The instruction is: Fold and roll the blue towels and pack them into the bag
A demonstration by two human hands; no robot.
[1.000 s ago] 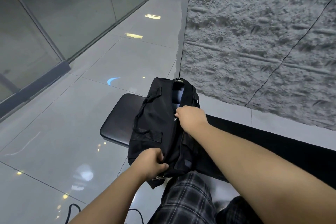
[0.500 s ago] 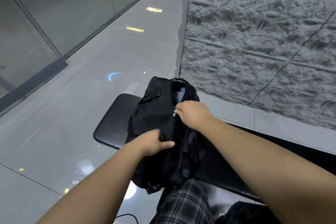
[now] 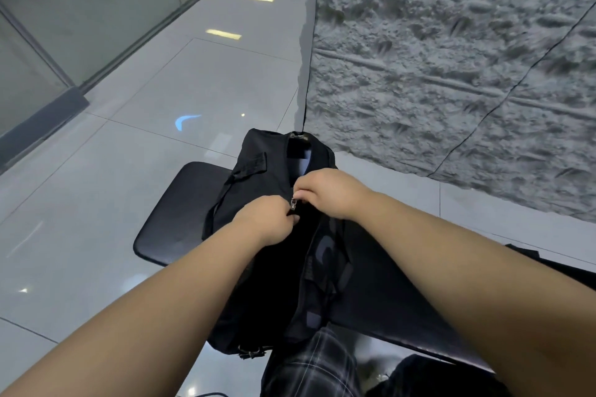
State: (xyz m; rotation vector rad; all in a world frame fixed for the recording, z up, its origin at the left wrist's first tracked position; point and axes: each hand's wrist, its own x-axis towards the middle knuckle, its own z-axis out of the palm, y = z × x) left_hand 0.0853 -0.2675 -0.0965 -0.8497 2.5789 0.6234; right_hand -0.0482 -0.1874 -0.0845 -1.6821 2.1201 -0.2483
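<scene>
Reading the head view: only this one view was given
Bag: the black bag (image 3: pixel 258 190) lay on the end of a dark padded bench (image 3: pixel 174 219), its long axis running away from the person toward the rough grey wall (image 3: pixel 451 74)
Zip line: it ran along that same axis; shut on the near stretch, gaping at the far end
Towel: a strip of blue towel (image 3: pixel 305 160) showed inside the far gap (how many were packed could not be told)
Zip pull: the small metal zip pull (image 3: pixel 293 204) sat about midway along the bag, between the two hands
Left hand: the left hand (image 3: pixel 266 219) was curled, fingertips pinching at the pull or the cloth just beside it; which of the two I could not tell
Right hand: the right hand (image 3: pixel 325 192) was curled on the bag's edge just beyond the pull, touching it
Key relation: the open stretch lay beyond both hands, so the pull probably had to travel away from the body
Nearer hand: both were at the pull; the left sat slightly closer to the body
</scene>
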